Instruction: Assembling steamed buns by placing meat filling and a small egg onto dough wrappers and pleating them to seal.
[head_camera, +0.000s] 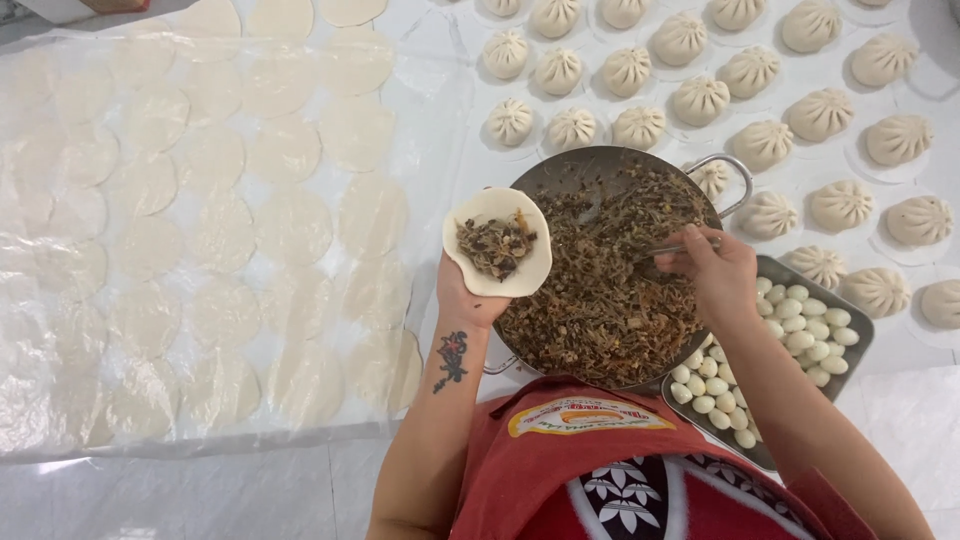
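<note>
Left hand (468, 298) was palm up, fingers spread flat under a round wrapper (497, 241), cradling it, not pinching. A dark clump of filling (495, 245) sat in the wrapper's middle. The wrapper hovered at the left rim of the pan (560, 170), overlapping its edge. A tattoo showed on the left forearm

Right hand (712, 272) was curled, fingers pressed together around a thin metal utensil (672, 249) whose tip lay in the pan; which kind of utensil, can't tell. The pan was a wide metal one with loop handles, nearly full of shredded brown mix (600, 290)

Surface: a white table (900, 420) covered in clear plastic sheet (60, 445), wrinkled and shiny. Left side was laid with rows of flat dough rounds (285, 150), close together, some touching or overlapping, under or on the film, can't tell which. Upper right held rows of pleated buns (700, 100), each on its own paper disc, apart from one another, wrapping around behind the pan. Just right of the pan, touching it, a metal tray (855, 320) of small pale peeled eggs (800, 325) lay partly under the right forearm

Person wore a red apron (600, 470) with a yellow patch, at bottom centre. Room beyond the table was not visible
</note>
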